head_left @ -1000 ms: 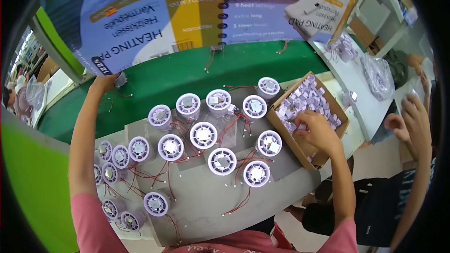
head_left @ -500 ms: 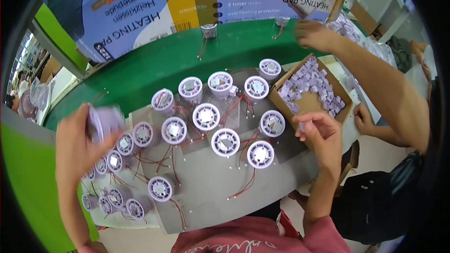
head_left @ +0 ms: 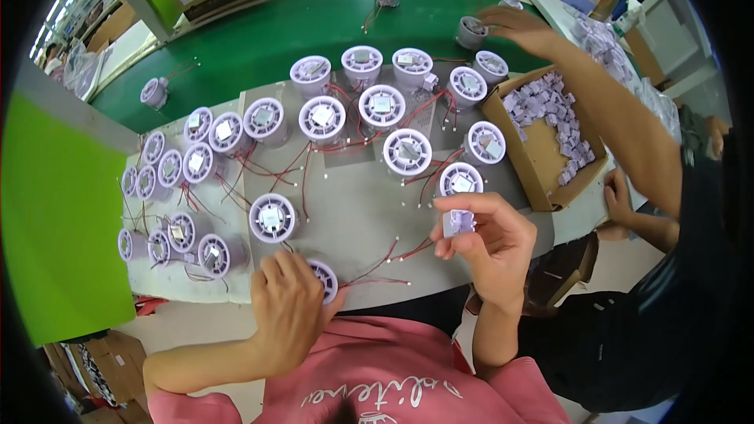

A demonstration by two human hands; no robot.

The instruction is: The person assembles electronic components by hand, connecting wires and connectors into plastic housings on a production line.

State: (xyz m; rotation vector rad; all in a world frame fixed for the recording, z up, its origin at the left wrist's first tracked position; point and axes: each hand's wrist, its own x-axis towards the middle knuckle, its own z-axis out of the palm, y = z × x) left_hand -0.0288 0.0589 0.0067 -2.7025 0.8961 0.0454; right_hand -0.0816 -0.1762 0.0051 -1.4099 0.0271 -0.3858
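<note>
My left hand [head_left: 289, 302] is closed around a lilac cup-shaped plastic housing [head_left: 323, 280] at the table's front edge. The housing shows a spoked round face; thin red and dark wires run from it to the right. My right hand [head_left: 493, 245] pinches a small lilac plastic block [head_left: 459, 223] with a notched side between thumb and fingers, above the grey board. Just beyond that block stands another housing [head_left: 461, 181]. Left of my left hand, a housing [head_left: 272, 218] with a pale square at its centre sits on the board.
Several similar wired housings [head_left: 382, 106] stand across the grey board [head_left: 353, 228] and its left side. An open cardboard box [head_left: 542, 196] of small lilac blocks lies to the right. Behind runs a green belt [head_left: 259, 55]. A co-worker's hand [head_left: 518, 27] touches a housing [head_left: 472, 32] there.
The view has tilted downward. My left hand has come from the far left to the front middle, with a housing in it in both frames. My right hand still pinches the small block.
</note>
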